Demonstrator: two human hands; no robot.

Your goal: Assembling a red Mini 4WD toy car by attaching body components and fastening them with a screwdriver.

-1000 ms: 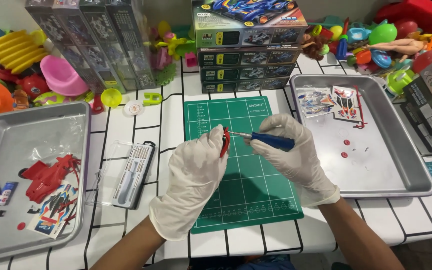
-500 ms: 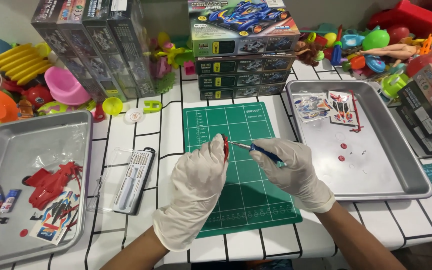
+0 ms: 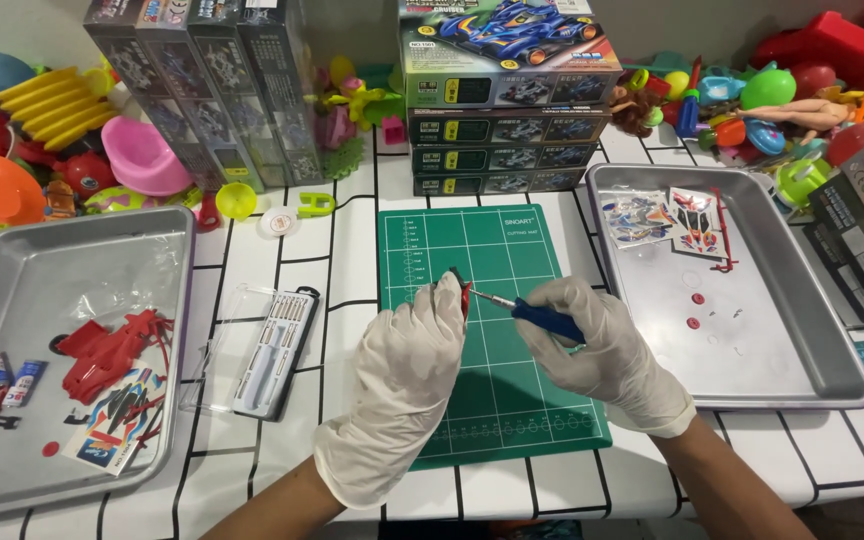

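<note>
Centrally, over the green mat [image 3: 492, 330], the gloved left hand [image 3: 407, 385] is pinched closed on a small red part [image 3: 463, 290], while the right hand [image 3: 607, 350], fisted around a blue screwdriver [image 3: 532, 313], aims its shaft toward ten o'clock, tip meeting the part.

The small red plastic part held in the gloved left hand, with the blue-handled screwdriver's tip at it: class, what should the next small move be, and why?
Probably a gentle turn of the blue-handled screwdriver. Its tip already meets the small red plastic part, which the left hand pinches above the green cutting mat, while the right hand grips the handle. Whether the tip sits in a screw head is too small to tell.
</note>
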